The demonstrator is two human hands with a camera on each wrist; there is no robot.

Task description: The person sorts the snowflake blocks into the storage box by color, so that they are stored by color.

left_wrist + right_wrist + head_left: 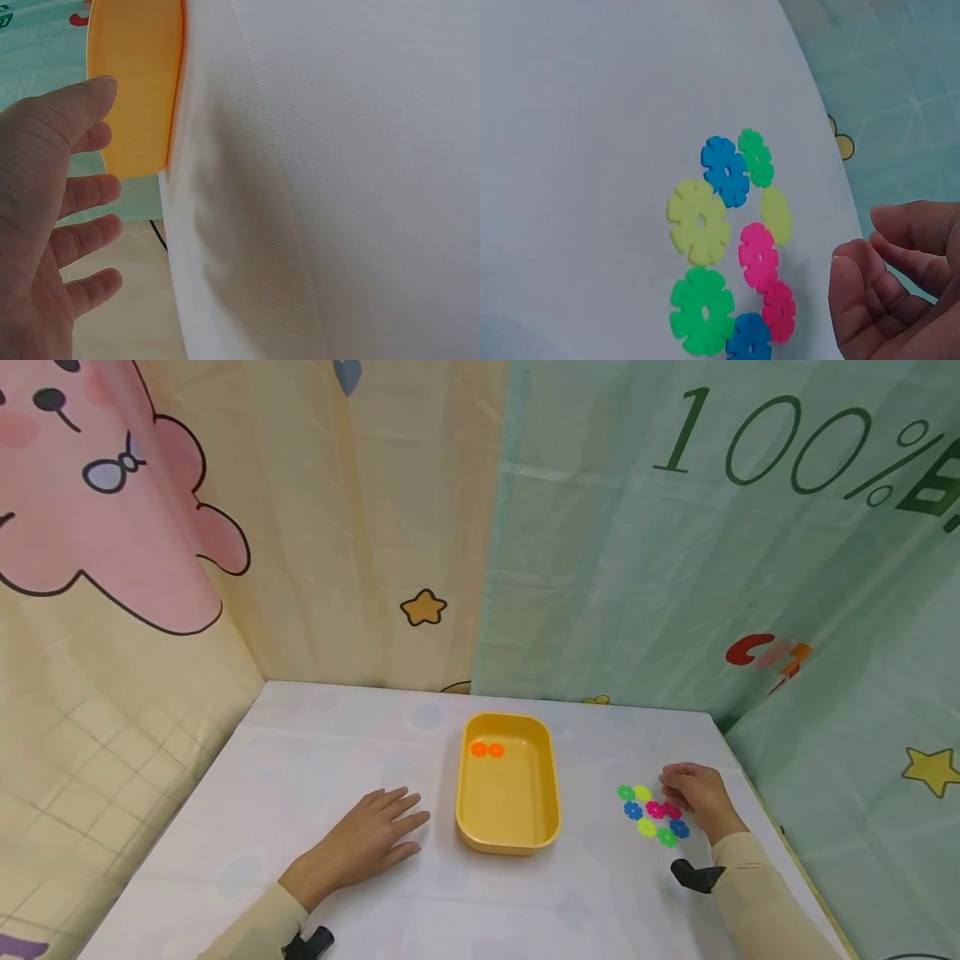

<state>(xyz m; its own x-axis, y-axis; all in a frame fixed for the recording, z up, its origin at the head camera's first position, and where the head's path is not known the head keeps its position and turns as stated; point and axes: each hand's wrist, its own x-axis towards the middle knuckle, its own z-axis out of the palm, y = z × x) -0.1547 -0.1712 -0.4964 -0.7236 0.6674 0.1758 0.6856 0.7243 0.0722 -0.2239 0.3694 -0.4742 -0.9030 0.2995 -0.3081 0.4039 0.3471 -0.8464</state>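
Flower-shaped plastic discs in green, yellow, blue and pink (pixel 655 810) lie in a loose cluster on the white table, right of a yellow tray (pixel 508 847). Two orange flower discs (pixel 496 750) sit side by side near the tray's far left corner. At the far right edge of the cluster is my right hand (pixel 697 793), its fingers loosely bent; the right wrist view shows no disc in its fingers (pixel 907 225). To the left of the tray, my left hand (pixel 367 835) hovers low with spread fingers, holding nothing. A pink disc (pixel 780 311) lies nearest the right hand.
A white cloth covers the table (pixel 337 735). Behind it hang printed curtains, beige (pixel 360 568) on the left and green (pixel 600 568) on the right. Both wrists carry black devices (pixel 697 877) close to the tabletop.
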